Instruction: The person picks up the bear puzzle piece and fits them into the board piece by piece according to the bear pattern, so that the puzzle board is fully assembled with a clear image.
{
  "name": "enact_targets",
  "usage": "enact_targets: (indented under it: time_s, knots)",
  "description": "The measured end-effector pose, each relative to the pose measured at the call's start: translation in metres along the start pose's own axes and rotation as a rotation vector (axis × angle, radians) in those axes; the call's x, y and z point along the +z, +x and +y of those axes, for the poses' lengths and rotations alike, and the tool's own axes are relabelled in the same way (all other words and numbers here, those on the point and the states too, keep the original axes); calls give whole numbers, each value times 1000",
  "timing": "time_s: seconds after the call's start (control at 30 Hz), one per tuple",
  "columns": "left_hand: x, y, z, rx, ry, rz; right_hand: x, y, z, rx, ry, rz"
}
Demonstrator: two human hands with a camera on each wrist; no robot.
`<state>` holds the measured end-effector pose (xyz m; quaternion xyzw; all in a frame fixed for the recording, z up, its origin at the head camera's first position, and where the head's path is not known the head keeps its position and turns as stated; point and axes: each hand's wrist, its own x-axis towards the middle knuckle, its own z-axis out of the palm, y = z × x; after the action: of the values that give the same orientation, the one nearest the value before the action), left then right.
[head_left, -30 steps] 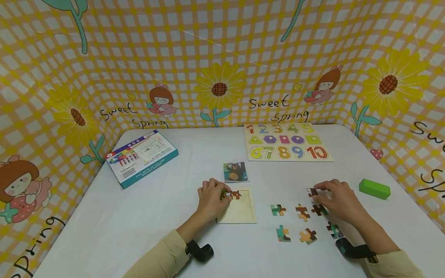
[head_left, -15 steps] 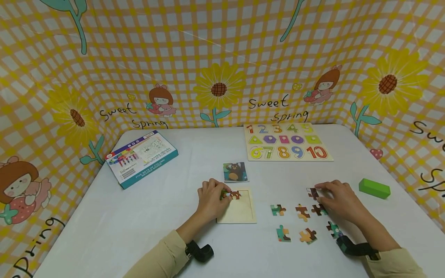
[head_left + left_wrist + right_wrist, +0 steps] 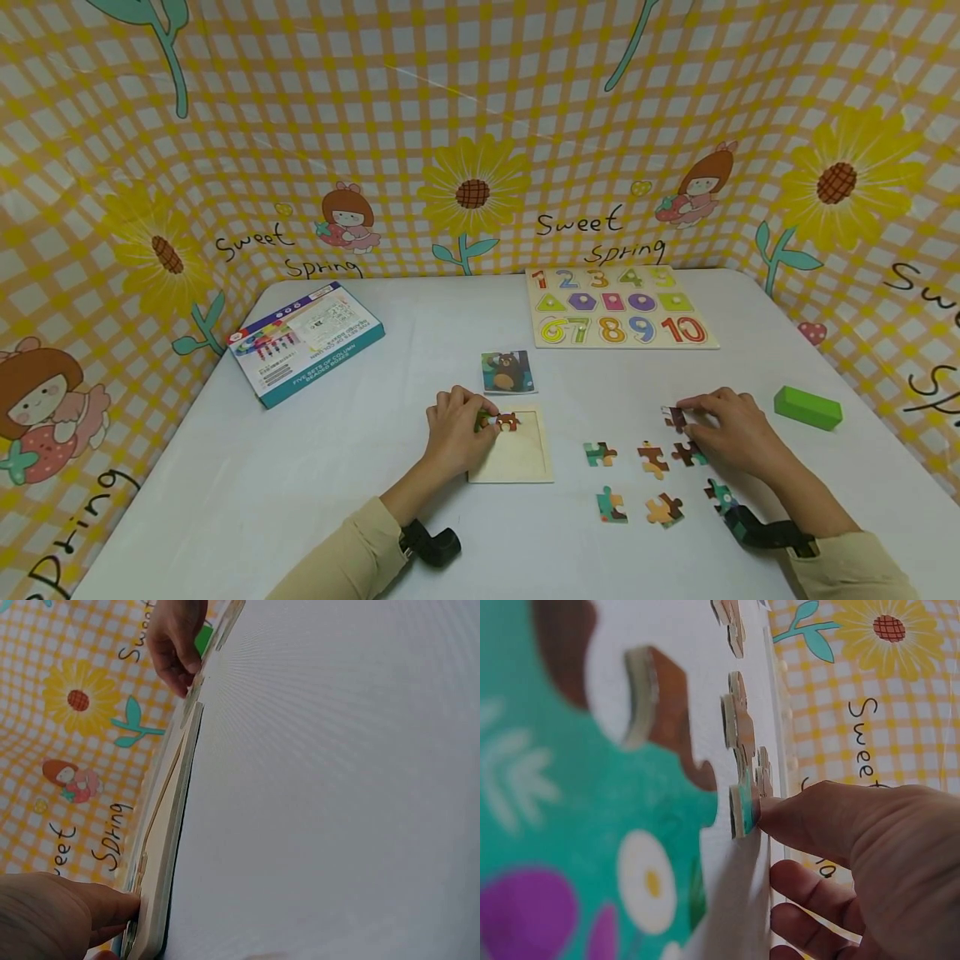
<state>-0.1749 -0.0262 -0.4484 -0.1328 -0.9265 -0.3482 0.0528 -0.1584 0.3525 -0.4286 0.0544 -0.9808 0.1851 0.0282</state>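
Observation:
In the head view my left hand (image 3: pixel 459 433) is at the upper left corner of a square wooden puzzle tray (image 3: pixel 510 475). Its thumb and fingers pinch a small green puzzle piece (image 3: pixel 482 415), mostly hidden by the fingers. Beside it in the tray lies a brown bear-head piece (image 3: pixel 507 421). My right hand (image 3: pixel 738 429) pinches a dark brown and white puzzle piece (image 3: pixel 673 417) at the table surface. Below and left of that hand lie several loose pieces, among them a brown one (image 3: pixel 653 459) and a teal one (image 3: pixel 612 505).
A bear picture card (image 3: pixel 508 372) lies just behind the tray. Farther back are a number-and-shape board (image 3: pixel 622 307) and, to the left, a flat toy box (image 3: pixel 306 342). A green block (image 3: pixel 807 407) sits right of my right hand.
My right wrist has tilted slightly, and its black camera now overlaps the nearest green piece a little more. The left hand and the pieces stay where they were.

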Motion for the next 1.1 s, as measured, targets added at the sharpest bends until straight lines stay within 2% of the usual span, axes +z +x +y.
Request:
enact_targets:
  time_s: [0.63, 0.83, 1.1]
  knots:
    - [1, 0, -3, 15, 2, 4, 1, 0, -3, 0, 28, 4]
    - [1, -1, -3, 25, 0, 0, -6, -3, -20, -21, 55, 10]
    - [1, -1, -2, 23, 0, -3, -8, -5, -50, -91, 80, 46]
